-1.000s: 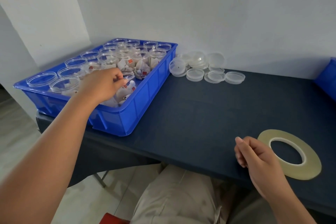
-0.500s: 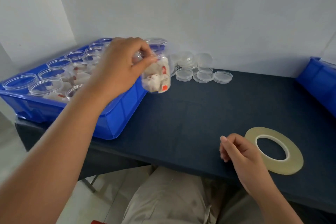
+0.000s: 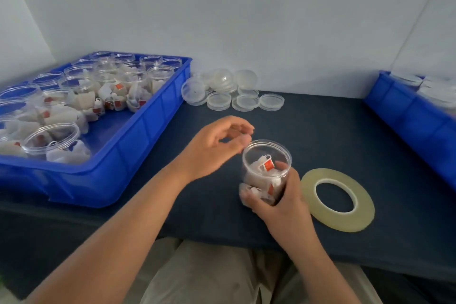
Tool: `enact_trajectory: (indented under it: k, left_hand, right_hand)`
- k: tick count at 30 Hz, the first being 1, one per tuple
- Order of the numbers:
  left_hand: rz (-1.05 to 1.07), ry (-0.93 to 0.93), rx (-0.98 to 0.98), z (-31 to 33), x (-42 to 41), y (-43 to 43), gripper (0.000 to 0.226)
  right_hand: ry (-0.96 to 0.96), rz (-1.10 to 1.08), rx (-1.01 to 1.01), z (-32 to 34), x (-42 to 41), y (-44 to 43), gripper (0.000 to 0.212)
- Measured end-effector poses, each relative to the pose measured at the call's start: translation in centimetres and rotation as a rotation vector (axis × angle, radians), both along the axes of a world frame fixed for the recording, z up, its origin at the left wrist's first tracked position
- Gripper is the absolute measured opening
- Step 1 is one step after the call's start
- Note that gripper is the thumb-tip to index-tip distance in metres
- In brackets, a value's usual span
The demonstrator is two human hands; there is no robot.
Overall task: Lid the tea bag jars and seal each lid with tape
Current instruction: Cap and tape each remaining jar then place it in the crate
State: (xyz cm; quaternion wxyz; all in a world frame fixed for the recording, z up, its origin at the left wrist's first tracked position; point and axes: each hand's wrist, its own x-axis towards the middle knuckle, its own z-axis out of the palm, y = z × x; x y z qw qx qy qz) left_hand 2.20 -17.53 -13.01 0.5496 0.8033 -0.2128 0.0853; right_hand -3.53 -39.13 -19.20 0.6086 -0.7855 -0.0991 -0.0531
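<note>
Dark tabletop (image 3: 320, 136) carries an unlidded jar (image 3: 262, 173), the right hand (image 3: 281, 202) gripping it steady for lidding; the left hand (image 3: 214, 148), loosely curled and empty, hovers beside the rim.

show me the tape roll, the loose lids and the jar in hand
tape roll (image 3: 343, 222): head view, near side of its flat band
lids (image 3: 219, 100): head view, middle of a flat lid at the front
jar (image 3: 256, 175): head view, clear wall under the rim
</note>
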Motion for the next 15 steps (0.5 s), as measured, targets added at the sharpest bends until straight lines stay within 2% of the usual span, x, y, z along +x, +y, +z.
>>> enact_trajectory:
  k: [1,2,4,5,7,11,15]
  left_hand:
    - [0.085,0.074,0.006,-0.3,2.0,0.6,0.017]
    - [0.186,0.123,0.104,-0.6,4.3,1.2,0.016]
    - [0.356,0.155,0.503,-1.8,9.2,2.9,0.018]
    - [0.387,0.157,0.684,-2.5,11.5,3.7,0.026]
    - [0.390,0.197,0.881,-3.3,15.2,4.8,0.036]
    - [0.353,0.253,1.101,-4.1,19.9,6.6,0.039]
    - [0.375,0.111,1.140,-4.7,20.7,7.0,0.030]
  right_hand:
    - [-0.016,-0.006,-0.018,-0.1,-0.1,0.0,0.070]
    - [-0.028,-0.008,-0.028,-0.2,-0.1,0.0,0.071]
    - [-0.040,-0.007,-0.030,-0.2,-0.1,-0.1,0.073]
    - [-0.049,-0.003,-0.027,-0.3,-0.1,-0.1,0.074]
    - [-0.058,0.012,-0.016,-0.5,0.0,-0.2,0.077]
    - [-0.059,0.032,-0.032,-0.9,0.2,-0.3,0.088]
    - [-0.063,0.061,-0.045,-0.9,0.5,-0.5,0.089]
